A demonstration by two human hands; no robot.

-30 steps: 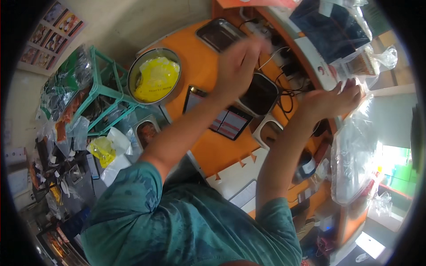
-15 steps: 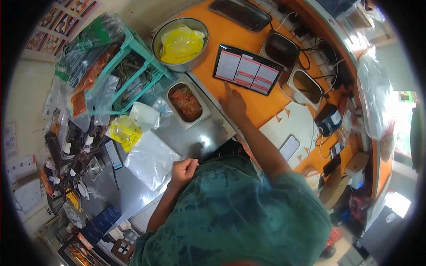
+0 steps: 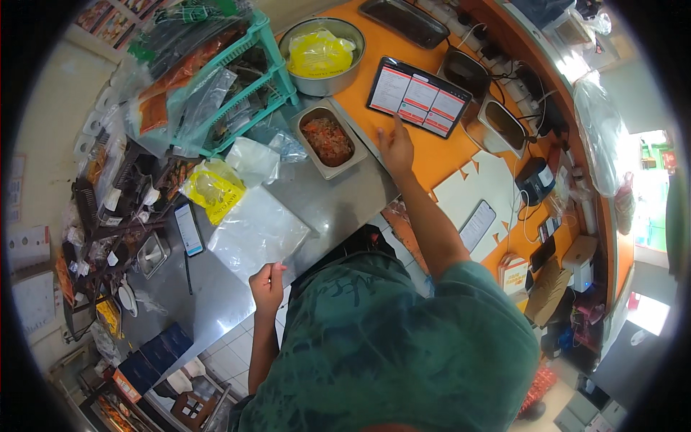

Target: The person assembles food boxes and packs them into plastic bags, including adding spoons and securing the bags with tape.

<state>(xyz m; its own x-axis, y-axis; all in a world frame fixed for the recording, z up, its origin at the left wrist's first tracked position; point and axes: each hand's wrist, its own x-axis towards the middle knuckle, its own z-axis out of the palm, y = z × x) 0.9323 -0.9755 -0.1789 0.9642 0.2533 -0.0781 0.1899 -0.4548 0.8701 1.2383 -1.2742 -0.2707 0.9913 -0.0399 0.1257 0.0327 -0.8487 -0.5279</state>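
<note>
The left hand pinches the near edge of a clear plastic bag lying flat past its fingers; the right hand, fingers loosely stretched, touches the orange counter just below the tablet.

glossy clear plastic bag on smooth brushed-metal counter, glassy tablet

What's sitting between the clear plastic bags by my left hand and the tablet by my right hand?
In the head view, a rectangular steel pan of reddish chopped food lies between the bags and the tablet.
</note>
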